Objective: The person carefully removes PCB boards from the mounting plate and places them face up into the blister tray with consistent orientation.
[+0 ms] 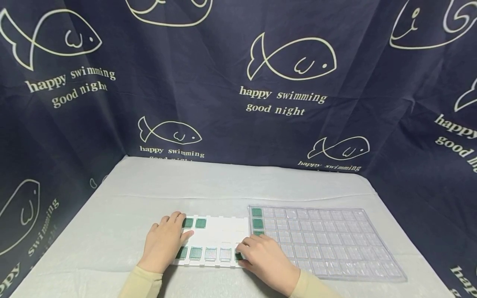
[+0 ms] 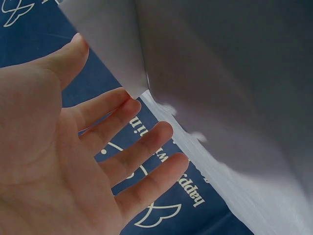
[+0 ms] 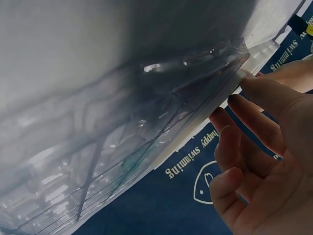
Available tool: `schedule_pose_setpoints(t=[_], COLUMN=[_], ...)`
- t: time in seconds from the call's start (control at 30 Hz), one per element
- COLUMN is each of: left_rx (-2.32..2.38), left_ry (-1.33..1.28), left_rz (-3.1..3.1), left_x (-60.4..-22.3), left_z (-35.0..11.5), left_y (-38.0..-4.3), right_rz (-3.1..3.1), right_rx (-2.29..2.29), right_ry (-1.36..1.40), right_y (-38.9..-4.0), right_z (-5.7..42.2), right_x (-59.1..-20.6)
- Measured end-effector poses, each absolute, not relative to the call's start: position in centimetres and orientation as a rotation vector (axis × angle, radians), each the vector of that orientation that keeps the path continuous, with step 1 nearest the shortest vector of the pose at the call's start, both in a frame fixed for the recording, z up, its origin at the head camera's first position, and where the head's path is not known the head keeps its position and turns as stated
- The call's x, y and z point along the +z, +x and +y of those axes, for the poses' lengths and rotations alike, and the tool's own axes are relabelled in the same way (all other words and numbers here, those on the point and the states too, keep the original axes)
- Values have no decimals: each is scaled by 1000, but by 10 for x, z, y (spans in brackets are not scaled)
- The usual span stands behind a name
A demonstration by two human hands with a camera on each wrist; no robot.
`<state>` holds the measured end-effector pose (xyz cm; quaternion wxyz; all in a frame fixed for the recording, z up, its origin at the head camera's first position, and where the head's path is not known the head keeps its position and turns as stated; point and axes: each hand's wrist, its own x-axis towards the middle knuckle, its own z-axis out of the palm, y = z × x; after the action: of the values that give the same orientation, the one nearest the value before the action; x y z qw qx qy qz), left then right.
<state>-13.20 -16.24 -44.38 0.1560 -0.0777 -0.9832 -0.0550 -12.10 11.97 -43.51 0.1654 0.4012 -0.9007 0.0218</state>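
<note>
A white holder tray (image 1: pixel 216 232) lies on the table with green perforated circuit boards in two rows. My left hand (image 1: pixel 164 240) rests over the tray's left end, its fingertips by a green board at the back row; its fingers (image 2: pixel 146 147) look extended in the left wrist view. At the tray's front right corner my right hand (image 1: pixel 270 260) pinches a green circuit board (image 1: pixel 239 256) between thumb and fingers. Its fingers (image 3: pixel 254 132) are bent in the right wrist view, where the board is hidden. Another circuit board (image 1: pixel 201 223) sits in the back row.
Right of the white tray lies a clear plastic compartment tray (image 1: pixel 346 244) with many cells. Green boards (image 1: pixel 257 223) fill cells in its left column, partly behind my right hand. A pale cloth covers the table (image 1: pixel 179 178), and a dark blue fish-print curtain (image 1: pixel 223 82) surrounds it.
</note>
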Motion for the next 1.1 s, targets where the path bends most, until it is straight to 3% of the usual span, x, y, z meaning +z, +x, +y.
schedule_pose_setpoints(t=[1.1], left_rx=[-163], left_ry=[-229], left_rz=[-2806], left_x=[-445], left_z=[-163], left_y=[-133], right_rz=[-2603], right_rx=[150], right_ry=[1155], right_y=[-122], right_z=[122], right_x=[-430])
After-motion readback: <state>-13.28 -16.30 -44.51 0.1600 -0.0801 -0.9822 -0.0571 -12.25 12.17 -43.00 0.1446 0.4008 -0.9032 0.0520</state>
